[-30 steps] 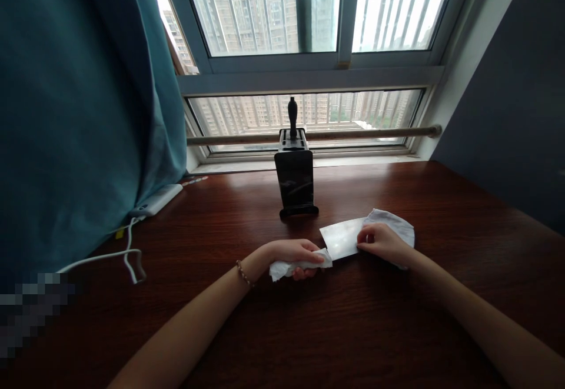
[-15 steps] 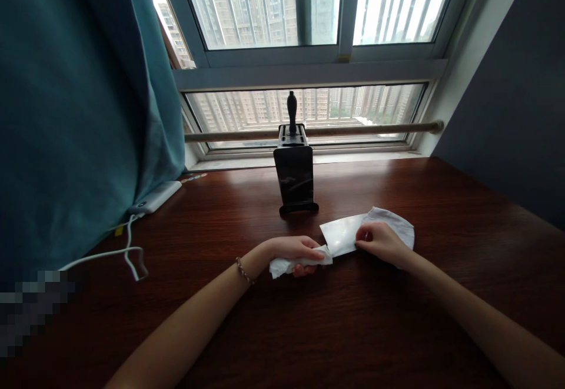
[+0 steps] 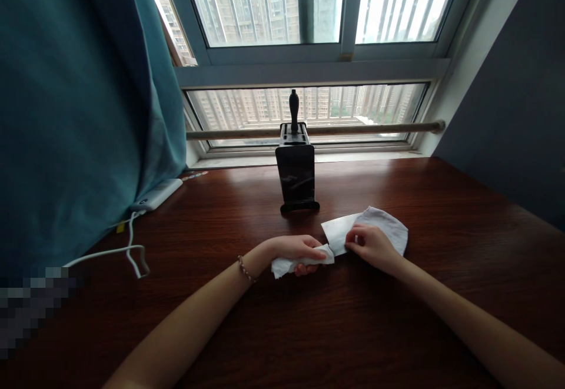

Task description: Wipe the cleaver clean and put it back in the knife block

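Observation:
My left hand (image 3: 295,249) is closed around a crumpled white tissue (image 3: 282,267) wrapped on one end of a flat shiny blade (image 3: 338,229), which looks like a cleaver lying on the dark wooden table (image 3: 309,324). My right hand (image 3: 371,245) presses a white cloth (image 3: 389,228) onto the blade, fingers curled and pinching it. The hands are close together, and what lies under the tissue is hidden.
A black knife block (image 3: 296,174) with one dark handle (image 3: 293,106) sticking up stands just behind the hands. A white power bank (image 3: 156,195) and its cable (image 3: 128,252) lie at the left by the teal curtain (image 3: 79,112). A window runs along the back.
My right hand has slid the cloth leftward along the blade toward my left hand, so less of the blade shows. My left hand has stayed put.

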`<state>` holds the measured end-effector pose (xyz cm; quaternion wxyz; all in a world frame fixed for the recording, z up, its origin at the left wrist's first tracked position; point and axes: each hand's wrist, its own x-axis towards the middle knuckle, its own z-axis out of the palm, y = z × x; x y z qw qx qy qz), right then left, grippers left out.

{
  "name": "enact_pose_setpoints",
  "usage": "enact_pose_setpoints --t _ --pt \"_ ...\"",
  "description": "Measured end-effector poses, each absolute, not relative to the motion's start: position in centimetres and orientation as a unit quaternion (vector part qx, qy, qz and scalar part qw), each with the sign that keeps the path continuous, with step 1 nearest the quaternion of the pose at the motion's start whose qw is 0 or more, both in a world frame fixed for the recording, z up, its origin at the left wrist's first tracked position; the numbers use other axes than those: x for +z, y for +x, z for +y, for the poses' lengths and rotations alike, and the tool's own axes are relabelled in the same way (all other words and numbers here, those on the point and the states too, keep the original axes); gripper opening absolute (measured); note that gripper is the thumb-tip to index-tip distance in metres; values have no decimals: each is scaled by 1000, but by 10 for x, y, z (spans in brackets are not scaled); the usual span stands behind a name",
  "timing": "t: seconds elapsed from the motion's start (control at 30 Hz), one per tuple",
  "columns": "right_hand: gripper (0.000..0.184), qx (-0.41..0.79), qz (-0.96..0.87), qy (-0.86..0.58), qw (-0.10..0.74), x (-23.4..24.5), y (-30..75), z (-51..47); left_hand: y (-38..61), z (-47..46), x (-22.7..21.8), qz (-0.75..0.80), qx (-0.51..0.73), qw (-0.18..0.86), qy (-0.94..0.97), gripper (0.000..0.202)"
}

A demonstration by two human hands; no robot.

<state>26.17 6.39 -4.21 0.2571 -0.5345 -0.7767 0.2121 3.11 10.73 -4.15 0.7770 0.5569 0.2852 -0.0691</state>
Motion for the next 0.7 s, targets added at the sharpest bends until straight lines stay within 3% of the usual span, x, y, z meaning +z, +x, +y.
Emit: enact_pose_setpoints --t 0.13,0.7 --pt "12 238 -793 -505 244 -43 258 62 31 107 -40 279 -74 779 557 36" --pt "18 101 -674 -698 221 -60 346 114 30 109 -43 283 -69 788 543 34"
